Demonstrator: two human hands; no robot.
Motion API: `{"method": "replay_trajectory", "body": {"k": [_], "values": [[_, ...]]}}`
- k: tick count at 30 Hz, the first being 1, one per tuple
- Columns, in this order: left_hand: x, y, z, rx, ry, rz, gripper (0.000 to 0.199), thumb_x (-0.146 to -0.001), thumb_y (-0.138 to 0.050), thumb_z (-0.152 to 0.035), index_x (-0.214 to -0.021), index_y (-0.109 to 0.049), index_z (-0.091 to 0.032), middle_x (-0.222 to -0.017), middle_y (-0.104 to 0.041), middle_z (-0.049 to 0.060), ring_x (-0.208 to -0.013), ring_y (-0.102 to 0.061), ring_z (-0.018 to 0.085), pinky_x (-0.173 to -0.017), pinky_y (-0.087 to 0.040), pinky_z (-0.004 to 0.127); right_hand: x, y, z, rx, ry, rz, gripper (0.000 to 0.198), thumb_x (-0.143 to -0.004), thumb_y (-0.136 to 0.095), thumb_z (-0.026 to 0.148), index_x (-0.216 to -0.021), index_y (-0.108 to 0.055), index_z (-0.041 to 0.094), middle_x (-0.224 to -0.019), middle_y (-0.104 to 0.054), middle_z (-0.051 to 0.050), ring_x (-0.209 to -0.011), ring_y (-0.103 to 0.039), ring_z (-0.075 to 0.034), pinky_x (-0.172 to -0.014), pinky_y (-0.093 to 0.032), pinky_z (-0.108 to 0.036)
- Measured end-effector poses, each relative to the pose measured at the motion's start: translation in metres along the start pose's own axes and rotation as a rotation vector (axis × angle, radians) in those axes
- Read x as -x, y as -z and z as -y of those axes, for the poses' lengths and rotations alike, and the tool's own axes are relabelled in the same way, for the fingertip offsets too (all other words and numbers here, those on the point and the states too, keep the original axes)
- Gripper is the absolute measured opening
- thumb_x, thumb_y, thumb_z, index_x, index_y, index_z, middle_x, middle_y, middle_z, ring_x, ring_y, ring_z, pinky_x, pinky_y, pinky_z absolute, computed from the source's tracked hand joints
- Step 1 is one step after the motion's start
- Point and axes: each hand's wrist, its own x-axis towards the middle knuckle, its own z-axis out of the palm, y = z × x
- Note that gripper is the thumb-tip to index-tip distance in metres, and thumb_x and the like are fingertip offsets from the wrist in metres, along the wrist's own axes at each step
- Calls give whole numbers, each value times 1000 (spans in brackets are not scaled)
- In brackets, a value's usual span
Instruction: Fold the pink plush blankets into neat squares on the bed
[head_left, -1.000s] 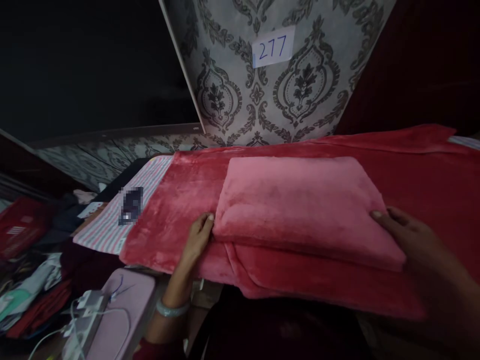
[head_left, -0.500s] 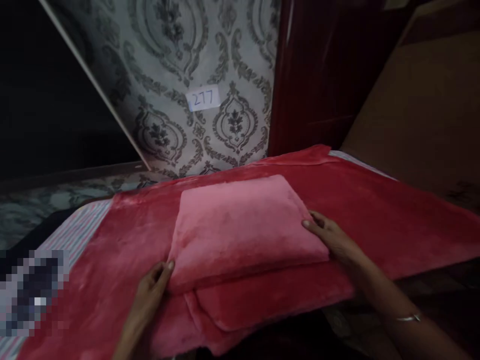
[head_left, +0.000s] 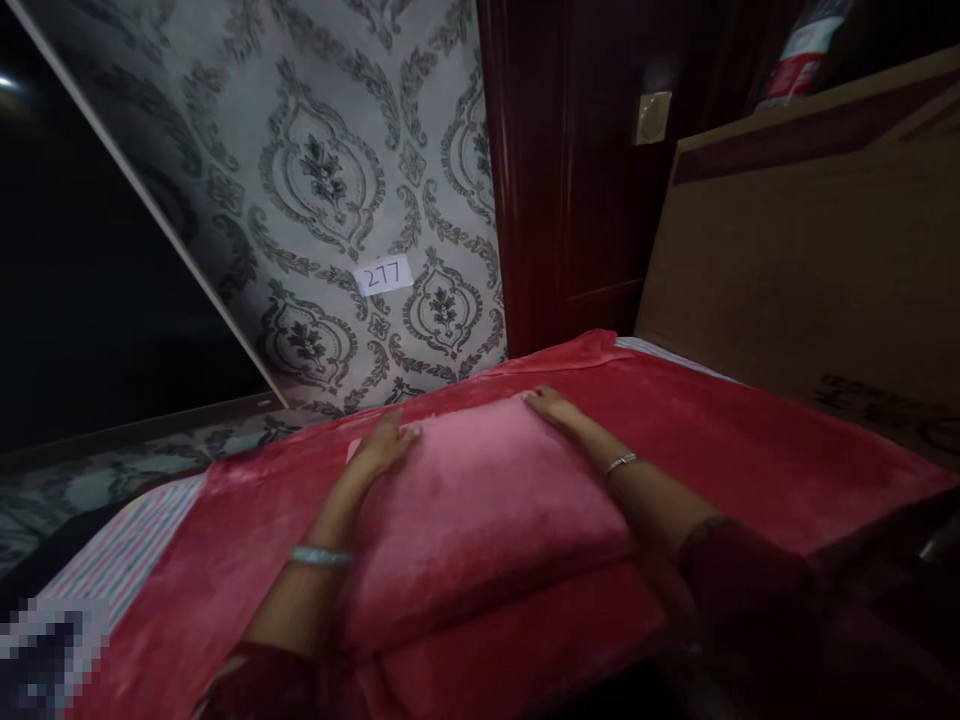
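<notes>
A folded pink plush blanket [head_left: 499, 490] lies as a thick pad, its near edge rounded. Beneath it spreads a larger red plush cloth [head_left: 720, 440]. My left hand [head_left: 386, 443] rests at the far left part of the pad, thumb and index finger apart; its other fingers are partly hidden and blurred. At the far right corner, my right hand [head_left: 549, 404] has its thumb on top and its fingers closed around the edge. Both forearms reach across the sides of the pad.
Striped fabric [head_left: 135, 540] shows at the left beyond the red cloth. A large cardboard box [head_left: 795, 250] stands at the right with a bottle [head_left: 802, 60] behind its top. Patterned wallpaper [head_left: 322, 180] bears a paper label [head_left: 384, 275] reading 277. A dark screen-like panel [head_left: 97, 260] fills the left.
Both hands have moved from the pad's left and right sides to its far edge. The view has tilted up, bringing in more of the box and the bottle.
</notes>
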Motion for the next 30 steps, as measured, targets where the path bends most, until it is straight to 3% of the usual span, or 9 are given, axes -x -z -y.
{"method": "replay_trajectory", "body": {"k": [2, 5, 8, 11, 19, 30], "values": [[-16, -7, -7, -100, 50, -1, 50, -89, -56, -39, -133, -61, -15, -134, -67, 18, -127, -61, 30, -108, -44, 39, -14, -6, 10, 53, -53, -11, 47, -94, -60, 33, -134, -62, 10, -134, -65, -21, -123, -62, -29, -98, -49, -33], [-18, -30, -9, -176, 127, -13, 46, -93, -53, -40, -129, -64, -13, -133, -66, 22, -128, -59, 36, -111, -40, 50, -22, -21, 16, 116, -109, -34, 48, -95, -58, 34, -137, -60, 9, -134, -65, -23, -126, -61, -31, -100, -48, -37], [-7, -56, -4, -238, 159, -48, 49, -98, -44, -39, -132, -61, -9, -138, -61, 25, -136, -51, 39, -116, -29, 60, -17, -37, 7, 154, -112, -55, 40, -100, -48, 31, -132, -64, 14, -131, -67, -21, -124, -62, -29, -99, -48, -36], [-1, -70, 5, -267, 147, -83, 52, -100, -40, -40, -139, -56, -10, -143, -58, 23, -139, -48, 36, -118, -27, 57, -12, -45, -8, 171, -94, -78, 40, -102, -40, 32, -128, -66, 17, -127, -69, -19, -120, -64, -27, -95, -49, -33], [-6, -74, 13, -230, 166, -75, 56, -101, -34, -44, -141, -55, -9, -145, -56, 23, -139, -47, 35, -118, -27, 56, -17, -47, -20, 192, -77, -101, 40, -102, -39, 34, -127, -67, 19, -124, -71, -17, -115, -66, -28, -88, -49, -32], [-2, -74, 12, -177, 191, -127, 51, -101, -35, -40, -139, -58, -15, -141, -61, 18, -137, -50, 31, -119, -29, 50, -16, -46, -24, 177, -59, -119, 45, -105, -34, 33, -130, -67, 16, -127, -70, -18, -118, -65, -25, -93, -47, -29]]}}
